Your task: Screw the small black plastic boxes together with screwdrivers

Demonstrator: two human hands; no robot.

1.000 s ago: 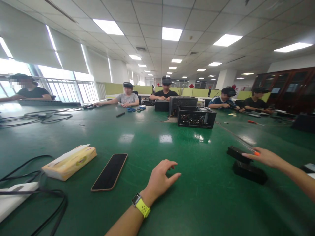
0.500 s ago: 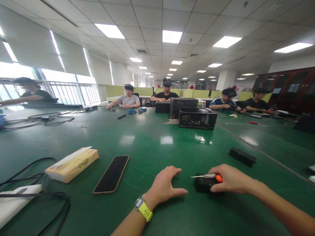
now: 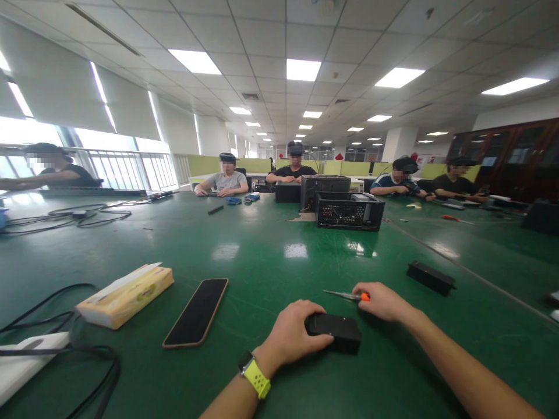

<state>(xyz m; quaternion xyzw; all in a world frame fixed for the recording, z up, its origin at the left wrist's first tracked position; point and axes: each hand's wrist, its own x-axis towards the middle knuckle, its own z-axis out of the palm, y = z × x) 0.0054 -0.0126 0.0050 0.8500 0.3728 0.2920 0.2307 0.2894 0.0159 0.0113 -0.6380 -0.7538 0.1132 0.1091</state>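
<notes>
My left hand [image 3: 297, 331], with a yellow-banded watch at its wrist, grips one end of a small black box [image 3: 336, 333] on the green table. Thumb and fingers lie along opposite sides of the box. Just beyond the box, my right hand [image 3: 382, 299] is closed on a screwdriver [image 3: 347, 295] with an orange and clear handle. Its thin metal shaft points left, apart from the box. Another black block-shaped part [image 3: 431, 277] lies farther right, touched by neither hand.
A smartphone [image 3: 196, 312] and a yellow tissue pack [image 3: 126, 295] lie to the left, near black cables [image 3: 111, 355] and a white power strip [image 3: 32, 364]. Black computer cases [image 3: 349, 210] stand across the green table [image 3: 244, 262]. Several people sit around the far edges.
My left hand has closed on the black box, which has moved left and nearer. The right hand has let go of the box and shifted left and away, keeping the screwdriver.
</notes>
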